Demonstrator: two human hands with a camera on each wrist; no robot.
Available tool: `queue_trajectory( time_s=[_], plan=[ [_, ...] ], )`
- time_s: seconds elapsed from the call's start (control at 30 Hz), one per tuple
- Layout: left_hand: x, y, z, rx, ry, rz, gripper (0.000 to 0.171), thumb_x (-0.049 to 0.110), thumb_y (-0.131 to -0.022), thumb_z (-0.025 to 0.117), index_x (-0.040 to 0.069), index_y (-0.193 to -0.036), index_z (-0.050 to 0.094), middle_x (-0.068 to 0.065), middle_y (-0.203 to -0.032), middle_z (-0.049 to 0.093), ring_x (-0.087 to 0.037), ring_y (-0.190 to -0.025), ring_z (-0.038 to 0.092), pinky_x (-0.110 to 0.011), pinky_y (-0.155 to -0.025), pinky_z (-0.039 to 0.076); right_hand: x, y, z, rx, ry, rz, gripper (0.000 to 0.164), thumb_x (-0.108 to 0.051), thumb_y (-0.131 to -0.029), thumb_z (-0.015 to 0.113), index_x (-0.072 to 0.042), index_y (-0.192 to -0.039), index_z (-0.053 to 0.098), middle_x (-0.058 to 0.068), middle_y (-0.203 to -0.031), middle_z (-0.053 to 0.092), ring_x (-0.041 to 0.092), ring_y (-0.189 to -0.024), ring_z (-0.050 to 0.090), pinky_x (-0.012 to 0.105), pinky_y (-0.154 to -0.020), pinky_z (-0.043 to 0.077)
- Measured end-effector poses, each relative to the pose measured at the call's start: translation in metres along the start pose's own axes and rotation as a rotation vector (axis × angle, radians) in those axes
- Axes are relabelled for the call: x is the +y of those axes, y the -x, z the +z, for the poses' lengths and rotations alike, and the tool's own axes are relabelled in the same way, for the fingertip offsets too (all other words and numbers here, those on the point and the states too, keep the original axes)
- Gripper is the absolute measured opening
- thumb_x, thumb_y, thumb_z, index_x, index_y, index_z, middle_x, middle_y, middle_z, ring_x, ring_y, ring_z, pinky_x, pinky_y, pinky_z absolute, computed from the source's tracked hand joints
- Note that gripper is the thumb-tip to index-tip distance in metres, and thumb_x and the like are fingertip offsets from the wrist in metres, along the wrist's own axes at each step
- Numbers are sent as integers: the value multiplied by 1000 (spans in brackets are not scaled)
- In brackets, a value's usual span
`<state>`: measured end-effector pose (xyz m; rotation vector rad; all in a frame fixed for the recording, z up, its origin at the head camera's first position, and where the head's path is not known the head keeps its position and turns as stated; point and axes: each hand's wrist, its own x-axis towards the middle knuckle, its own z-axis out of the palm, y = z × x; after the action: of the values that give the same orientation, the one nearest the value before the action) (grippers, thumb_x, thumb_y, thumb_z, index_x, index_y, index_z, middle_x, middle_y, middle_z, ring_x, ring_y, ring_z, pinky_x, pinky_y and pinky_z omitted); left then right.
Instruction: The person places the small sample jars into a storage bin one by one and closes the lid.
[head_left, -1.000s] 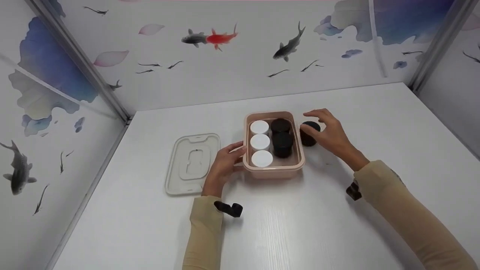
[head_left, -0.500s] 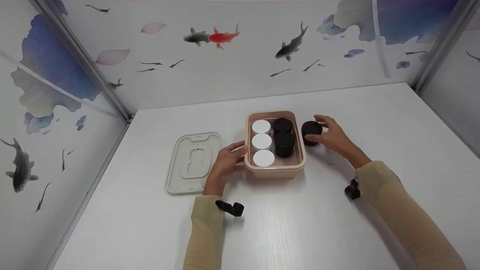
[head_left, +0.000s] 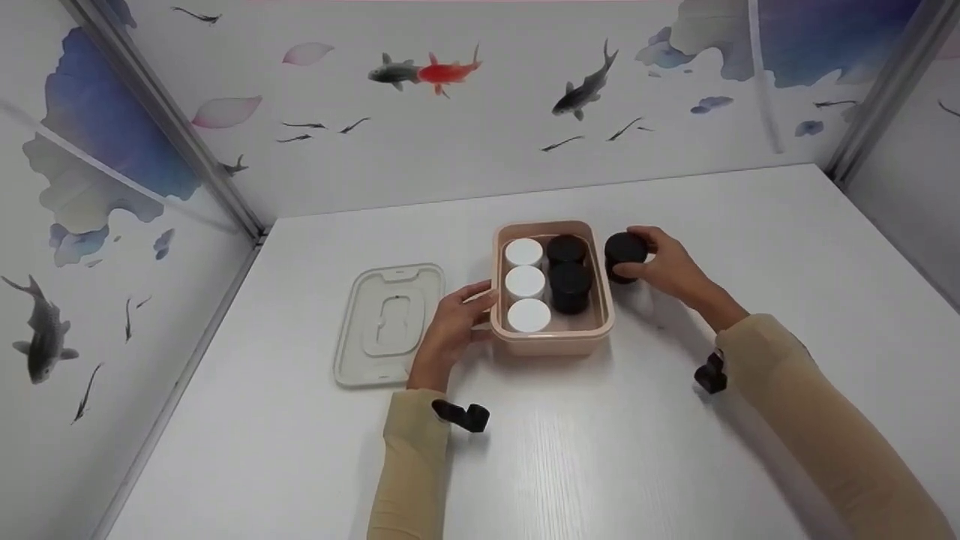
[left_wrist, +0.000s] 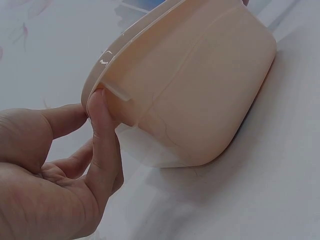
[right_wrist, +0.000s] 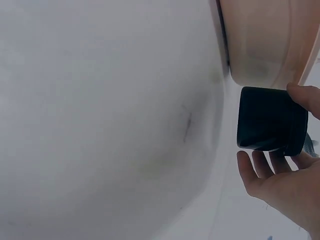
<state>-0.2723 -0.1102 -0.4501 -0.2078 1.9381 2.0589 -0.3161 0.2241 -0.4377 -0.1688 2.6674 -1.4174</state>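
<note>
A pink plastic box stands in the middle of the table, its top uncovered. My left hand pinches the rim at its left side; the left wrist view shows the fingertips at the box rim. Along the left half of the box run three white-lidded jars. Two black jars sit in the right half, towards the back. Just outside the right wall, my right hand holds another black jar upright, thumb on one side and fingers on the other, close beside the box.
Left of the box a pale grey rectangular lid lies flat on the white table, partly behind the left hand. Panels with painted fish enclose the table at the back and sides.
The right hand has come from above the black jar to grip it around its sides, and the jar has risen slightly. The left hand stays at the box rim.
</note>
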Motion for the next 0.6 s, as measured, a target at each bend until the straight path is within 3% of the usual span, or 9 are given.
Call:
queue_trajectory(
  time_s=[0.4, 0.6],
  plan=[
    [-1, -1, 0, 16, 0, 7, 45, 23, -98, 65, 11, -141, 56, -13, -129, 69, -18, -101, 70, -27, -71, 57, -31, 17, -12, 74, -32, -78, 80, -29, -90, 74, -9, -155, 32, 20, -151, 40, 37, -141, 41, 51, -106, 43],
    [0, -1, 1, 17, 12, -1, 45, 22, -97, 67, 12, -140, 57, -13, -129, 68, -18, -100, 70, -27, -70, 58, -48, 26, -15, 54, 0, -128, 78, -30, -90, 75, -9, -153, 35, 18, -146, 45, 34, -134, 47, 27, -91, 47]
  ],
)
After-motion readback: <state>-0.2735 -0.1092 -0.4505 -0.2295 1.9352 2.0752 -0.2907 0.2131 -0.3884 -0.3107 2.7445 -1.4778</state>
